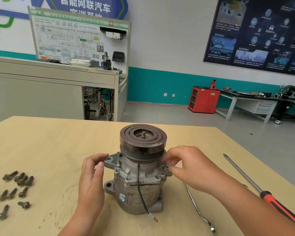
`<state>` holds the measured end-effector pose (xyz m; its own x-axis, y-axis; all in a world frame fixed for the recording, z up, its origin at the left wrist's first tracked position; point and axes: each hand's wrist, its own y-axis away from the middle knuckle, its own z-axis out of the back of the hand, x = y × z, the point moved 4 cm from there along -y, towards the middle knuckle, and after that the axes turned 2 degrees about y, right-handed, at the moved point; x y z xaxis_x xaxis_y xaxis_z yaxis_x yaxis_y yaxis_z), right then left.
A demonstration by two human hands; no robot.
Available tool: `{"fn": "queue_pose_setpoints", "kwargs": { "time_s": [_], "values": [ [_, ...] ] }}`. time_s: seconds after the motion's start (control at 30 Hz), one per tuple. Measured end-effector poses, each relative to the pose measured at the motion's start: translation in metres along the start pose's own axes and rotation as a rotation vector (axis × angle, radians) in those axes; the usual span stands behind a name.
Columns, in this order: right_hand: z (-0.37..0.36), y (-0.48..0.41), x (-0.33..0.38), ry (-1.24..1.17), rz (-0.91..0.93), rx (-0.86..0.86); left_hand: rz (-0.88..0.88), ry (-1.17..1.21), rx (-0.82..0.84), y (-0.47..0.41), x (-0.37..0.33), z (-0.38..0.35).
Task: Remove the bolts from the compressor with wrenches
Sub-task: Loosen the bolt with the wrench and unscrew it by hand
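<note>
One compressor [138, 178], grey cast metal, stood upright near the middle of the pale wooden worktop [58, 142], its dark grooved pulley [143, 140] uppermost and a short shaft stub showing at the pulley's centre. One black wire [140, 188] ran down the front of the body and ended in a small terminal lying on the worktop. Left hand [91, 178]: set against the compressor's left side, fingers curled round the upper mounting ear and thumb pressed to its near face, holding the body steady. Right hand [186, 166]: at the upper right ear just under the pulley, fingers closed in a pinch on a bolt [165, 168] whose head stood out from the ear; whether that bolt still sat in its thread could not be told from this angle. Loose bolts [15, 189]: perhaps ten or so, dark and oily, scattered in small groups on the worktop well to the left of the compressor, some touching one another. One wrench [196, 206], slim and bright, lay on the worktop just right of the compressor's base, beneath the right forearm, its ring end towards the near edge. One screwdriver [262, 193], long-shafted with a red and black handle, lay further right, tip pointing away, apart from the wrench.
</note>
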<state>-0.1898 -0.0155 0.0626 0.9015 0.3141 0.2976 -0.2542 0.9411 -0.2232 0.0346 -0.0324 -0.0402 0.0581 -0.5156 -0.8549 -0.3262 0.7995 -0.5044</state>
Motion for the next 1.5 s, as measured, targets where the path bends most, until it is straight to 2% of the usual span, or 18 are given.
{"fn": "queue_pose_setpoints", "kwargs": {
  "time_s": [0.07,0.17,0.3,0.37,0.43,0.53,0.67,0.8,0.87,0.97,1.1,1.13,1.23,1.4,1.5],
  "values": [
    [0.000,0.003,0.000,0.019,-0.040,-0.071,0.002,0.001,0.000,0.000,-0.001,0.000],
    [-0.006,0.004,0.004,0.180,-0.063,-0.084,0.010,0.010,-0.003,0.000,-0.001,0.000],
    [-0.004,0.004,0.002,0.037,0.009,-0.010,0.009,0.017,-0.013,-0.001,-0.002,0.001],
    [-0.002,0.004,0.001,-0.021,-0.010,-0.047,0.017,0.020,-0.020,-0.001,-0.003,0.001],
    [-0.003,0.006,0.004,0.001,-0.044,-0.080,0.022,0.023,-0.018,-0.001,-0.003,0.001],
    [-0.005,0.005,0.005,0.059,-0.002,-0.027,0.023,0.032,-0.016,-0.001,-0.004,0.000],
    [0.002,0.006,0.008,0.078,-0.012,-0.096,0.035,0.040,-0.031,-0.001,-0.004,0.002],
    [-0.004,0.004,0.008,0.124,0.021,0.030,0.040,0.057,-0.037,-0.001,-0.005,0.003],
    [0.000,0.003,0.004,0.083,0.005,0.013,0.053,0.073,-0.050,-0.001,-0.005,0.004],
    [0.000,0.004,0.007,0.167,-0.057,-0.031,0.061,0.076,-0.050,-0.001,-0.005,0.004],
    [-0.002,0.002,0.007,0.078,0.017,0.045,0.061,0.086,-0.047,-0.001,-0.005,0.003],
    [0.001,0.002,0.005,0.038,0.018,0.017,0.064,0.088,-0.048,-0.001,-0.005,0.003],
    [0.003,0.001,0.010,0.112,-0.001,-0.070,0.067,0.089,-0.048,-0.001,-0.005,0.004],
    [0.003,-0.002,0.014,0.145,0.021,-0.063,0.072,0.111,-0.056,-0.001,-0.005,0.004],
    [-0.003,-0.001,0.012,0.176,-0.018,0.029,0.073,0.107,-0.049,0.000,-0.006,0.003]
  ]
}}
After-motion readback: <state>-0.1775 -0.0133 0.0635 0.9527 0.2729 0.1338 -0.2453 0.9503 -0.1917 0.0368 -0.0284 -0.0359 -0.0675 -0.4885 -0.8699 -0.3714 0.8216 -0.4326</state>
